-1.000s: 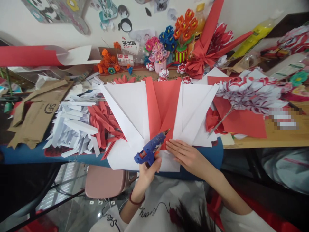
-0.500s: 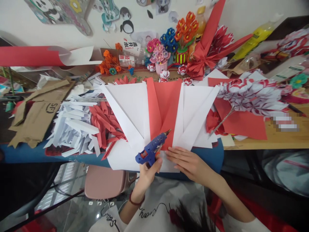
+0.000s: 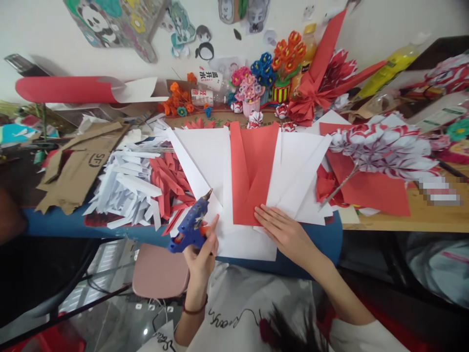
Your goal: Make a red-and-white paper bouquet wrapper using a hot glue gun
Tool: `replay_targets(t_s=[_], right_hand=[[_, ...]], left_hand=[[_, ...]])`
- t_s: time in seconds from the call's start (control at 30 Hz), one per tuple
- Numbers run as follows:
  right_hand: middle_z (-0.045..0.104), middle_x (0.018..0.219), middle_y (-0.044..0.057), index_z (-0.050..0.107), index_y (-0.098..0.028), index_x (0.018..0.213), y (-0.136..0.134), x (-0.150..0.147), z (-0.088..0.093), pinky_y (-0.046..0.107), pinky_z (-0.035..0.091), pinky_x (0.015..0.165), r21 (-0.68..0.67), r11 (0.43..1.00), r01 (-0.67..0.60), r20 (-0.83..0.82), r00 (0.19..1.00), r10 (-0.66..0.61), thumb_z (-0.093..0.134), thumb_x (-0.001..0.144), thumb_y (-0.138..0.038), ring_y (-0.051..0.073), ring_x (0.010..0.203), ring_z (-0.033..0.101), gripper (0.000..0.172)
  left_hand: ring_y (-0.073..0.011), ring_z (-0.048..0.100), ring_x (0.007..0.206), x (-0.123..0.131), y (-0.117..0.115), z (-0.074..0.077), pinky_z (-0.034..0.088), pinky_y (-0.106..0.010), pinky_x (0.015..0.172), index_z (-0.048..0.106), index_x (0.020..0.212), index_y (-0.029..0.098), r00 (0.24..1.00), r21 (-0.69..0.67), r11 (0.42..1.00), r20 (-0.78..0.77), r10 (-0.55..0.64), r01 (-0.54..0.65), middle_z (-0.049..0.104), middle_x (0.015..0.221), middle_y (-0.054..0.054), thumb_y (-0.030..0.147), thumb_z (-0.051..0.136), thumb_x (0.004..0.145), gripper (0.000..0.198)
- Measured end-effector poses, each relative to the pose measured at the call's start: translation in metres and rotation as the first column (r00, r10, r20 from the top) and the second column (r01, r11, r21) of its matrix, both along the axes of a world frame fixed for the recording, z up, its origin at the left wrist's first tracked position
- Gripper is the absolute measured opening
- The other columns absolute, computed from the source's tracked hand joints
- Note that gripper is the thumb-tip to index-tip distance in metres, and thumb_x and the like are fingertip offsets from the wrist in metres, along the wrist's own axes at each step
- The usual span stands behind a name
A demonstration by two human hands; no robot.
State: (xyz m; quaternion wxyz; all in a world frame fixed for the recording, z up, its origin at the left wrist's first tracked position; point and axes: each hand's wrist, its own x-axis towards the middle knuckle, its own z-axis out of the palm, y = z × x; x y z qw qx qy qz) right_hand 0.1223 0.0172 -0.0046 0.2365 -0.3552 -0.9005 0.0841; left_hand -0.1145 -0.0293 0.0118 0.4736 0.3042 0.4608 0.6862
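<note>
A blue glue gun [image 3: 190,226] is gripped in my left hand [image 3: 201,254], its nozzle pointing up and to the right over the left edge of the white folded paper [image 3: 205,156]. My right hand [image 3: 284,232] lies flat, fingers spread, on the bottom edge of the paper, just right of the red folded sheet [image 3: 252,171] in its middle. More white folds [image 3: 300,166] fan out to the right of the red sheet.
Piles of white paper strips [image 3: 124,190] and red strips [image 3: 170,183] lie to the left, with cardboard [image 3: 76,166] beyond. Paper flowers [image 3: 256,83], bottles and a red bow [image 3: 315,93] line the back wall. A red-and-white paper branch [image 3: 384,146] lies to the right. A pink stool [image 3: 159,271] stands below the table edge.
My left hand has pulled the glue gun away from the red sheet to the left. The right hand stays pressed on the paper. The view has shifted slightly.
</note>
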Motion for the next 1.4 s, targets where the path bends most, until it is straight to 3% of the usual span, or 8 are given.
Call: replay_targets(t_s=[0.2, 0.4, 0.57, 0.7, 0.9, 1.07, 1.23, 1.4], right_hand=[[0.064, 0.141, 0.007, 0.044, -0.021, 0.153, -0.026, -0.002, 0.016, 0.041, 0.047, 0.117, -0.083, 0.971, -0.225, -0.153, 0.966, 0.211, 0.051, 0.101, -0.015, 0.019, 0.138, 0.054, 0.052], [0.046, 0.156, 0.008, 0.028, -0.024, 0.16, 0.0, -0.005, 0.017, 0.049, 0.04, 0.121, -0.118, 0.989, 0.09, -0.055, 0.994, -0.097, 0.044, 0.105, -0.02, 0.022, 0.147, 0.042, 0.058], [0.047, 0.155, 0.011, 0.027, -0.018, 0.16, -0.001, -0.015, 0.005, 0.048, 0.045, 0.119, -0.041, 0.998, 0.054, 0.034, 0.998, -0.053, 0.045, 0.104, -0.02, 0.024, 0.145, 0.044, 0.059], [0.05, 0.153, 0.007, 0.035, -0.021, 0.157, -0.012, -0.006, 0.014, 0.043, 0.047, 0.117, -0.114, 0.991, -0.069, 0.014, 0.997, 0.071, 0.043, 0.105, -0.02, 0.02, 0.144, 0.046, 0.053], [0.045, 0.157, 0.01, 0.033, -0.021, 0.158, 0.023, -0.001, 0.02, 0.05, 0.042, 0.119, -0.136, 0.984, 0.113, 0.079, 0.992, -0.103, 0.04, 0.106, -0.027, 0.023, 0.146, 0.042, 0.053], [0.036, 0.162, 0.015, 0.03, -0.013, 0.159, 0.062, -0.014, 0.007, 0.049, 0.035, 0.123, -0.042, 0.967, 0.253, 0.123, 0.961, -0.246, 0.036, 0.106, -0.029, 0.025, 0.151, 0.032, 0.056], [0.035, 0.162, 0.019, 0.033, -0.007, 0.157, 0.096, -0.019, 0.007, 0.051, 0.032, 0.123, 0.006, 0.944, 0.33, 0.127, 0.936, -0.328, 0.035, 0.106, -0.032, 0.028, 0.152, 0.032, 0.057], [0.037, 0.16, 0.022, 0.036, -0.004, 0.154, 0.127, -0.018, 0.027, 0.056, 0.029, 0.123, 0.053, 0.924, 0.379, 0.053, 0.923, -0.382, 0.035, 0.105, -0.033, 0.033, 0.151, 0.032, 0.057]], left_hand=[[-0.0051, 0.042, 0.041, 0.002, 0.003, -0.007, 0.054, -0.048, 0.101, 0.069, 0.096, 0.02, 0.999, -0.088, 0.996, 0.034, 0.007, -0.004, 0.054, 0.053, 0.011, 0.031, 0.085, 0.073, 0.03], [-0.0062, 0.05, 0.043, 0.002, 0.002, -0.009, 0.059, -0.037, 0.084, 0.07, 0.098, 0.019, 0.999, -0.076, 0.997, 0.048, -0.001, 0.004, 0.052, 0.051, 0.01, 0.033, 0.087, 0.072, 0.034], [-0.008, 0.051, 0.043, 0.001, 0.003, -0.01, 0.058, -0.031, 0.07, 0.072, 0.086, 0.015, 1.0, -0.085, 0.996, 0.028, 0.003, -0.001, 0.048, 0.047, 0.008, 0.035, 0.088, 0.072, 0.029], [-0.0087, 0.054, 0.044, 0.0, 0.003, -0.011, 0.045, -0.022, 0.048, 0.072, 0.095, 0.016, 0.997, -0.125, 0.992, 0.071, 0.002, 0.007, 0.056, 0.055, 0.005, 0.036, 0.089, 0.069, 0.037], [-0.0105, 0.058, 0.049, 0.001, 0.005, -0.011, 0.054, -0.027, 0.06, 0.07, 0.094, 0.017, 0.998, -0.124, 0.992, 0.06, 0.008, 0.0, 0.054, 0.053, 0.007, 0.035, 0.09, 0.068, 0.037], [-0.0228, 0.072, 0.07, -0.001, 0.006, -0.006, 0.051, -0.025, 0.055, 0.07, 0.094, 0.016, 0.999, -0.184, 0.983, 0.038, -0.003, 0.01, 0.053, 0.052, 0.005, 0.039, 0.092, 0.065, 0.043], [-0.0126, 0.056, 0.045, -0.004, 0.007, -0.008, 0.059, -0.037, 0.073, 0.072, 0.09, 0.016, 0.999, -0.174, 0.984, -0.02, -0.039, 0.035, 0.048, 0.046, 0.008, 0.04, 0.088, 0.07, 0.035], [-0.0084, 0.045, 0.039, -0.003, 0.007, -0.008, 0.059, -0.044, 0.084, 0.072, 0.091, 0.017, 0.997, -0.101, 0.994, -0.063, -0.043, 0.036, 0.048, 0.045, 0.009, 0.039, 0.084, 0.076, 0.029]])
